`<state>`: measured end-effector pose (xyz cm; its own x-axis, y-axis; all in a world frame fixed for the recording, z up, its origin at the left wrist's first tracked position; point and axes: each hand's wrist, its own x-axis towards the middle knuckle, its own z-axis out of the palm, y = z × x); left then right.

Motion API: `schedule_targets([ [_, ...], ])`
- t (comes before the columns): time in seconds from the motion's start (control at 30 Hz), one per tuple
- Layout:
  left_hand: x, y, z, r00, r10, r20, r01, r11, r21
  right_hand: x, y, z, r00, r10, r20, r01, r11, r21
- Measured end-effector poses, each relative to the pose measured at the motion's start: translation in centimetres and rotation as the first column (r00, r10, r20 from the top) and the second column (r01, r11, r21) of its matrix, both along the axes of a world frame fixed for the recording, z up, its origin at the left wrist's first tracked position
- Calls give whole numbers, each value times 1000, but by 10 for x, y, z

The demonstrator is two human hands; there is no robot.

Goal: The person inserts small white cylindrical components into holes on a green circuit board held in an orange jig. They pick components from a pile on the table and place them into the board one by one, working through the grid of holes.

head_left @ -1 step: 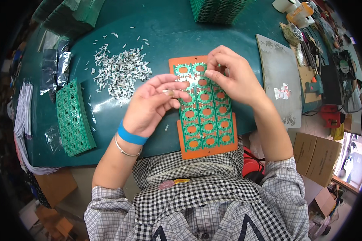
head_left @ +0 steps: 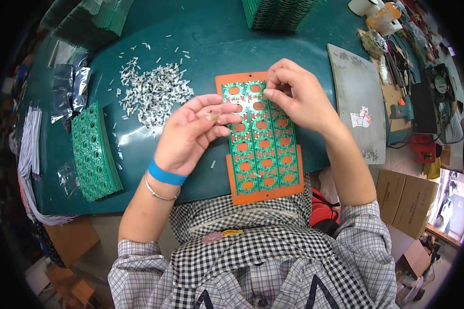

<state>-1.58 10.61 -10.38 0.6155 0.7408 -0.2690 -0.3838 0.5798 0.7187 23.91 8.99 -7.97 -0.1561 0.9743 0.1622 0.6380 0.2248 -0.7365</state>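
A green circuit-board panel [head_left: 263,144] with rows of oval cut-outs lies on an orange holder plate [head_left: 268,198] in front of me. My left hand [head_left: 188,129] is palm up over the panel's left edge, its thumb and fingers closed on a few small clear-and-white pieces [head_left: 213,117]. Over the panel's upper right, my right hand [head_left: 298,98] has thumb and forefinger pinched together; anything between them is too small to make out. A heap of small white-and-clear pieces [head_left: 154,95] lies to the left of the panel. One loose piece [head_left: 213,164] rests beside the holder plate.
A stack of green panels [head_left: 93,154] stands on the left, near silvery bags [head_left: 72,90] and a white wire bundle [head_left: 31,139]. More stacked boards [head_left: 278,13] are at the back. A grey plate [head_left: 360,103] lies on the right, with tools [head_left: 398,67] beyond it.
The fingers of my left hand have shifted slightly, turning the small pieces in them. My right hand stays almost in the same spot over the panel.
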Motion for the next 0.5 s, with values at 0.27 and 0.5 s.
schedule_targets([
  [0.27, -6, 3, 6, 999, 29, 25, -28, 999, -36, 1, 3, -12, 997, 18, 77, -20, 1000, 20],
  [0.5, -5, 4, 1, 998, 60, 6, -60, 998, -1, 2, 3, -15, 994, 43, 99, -48, 998, 51],
])
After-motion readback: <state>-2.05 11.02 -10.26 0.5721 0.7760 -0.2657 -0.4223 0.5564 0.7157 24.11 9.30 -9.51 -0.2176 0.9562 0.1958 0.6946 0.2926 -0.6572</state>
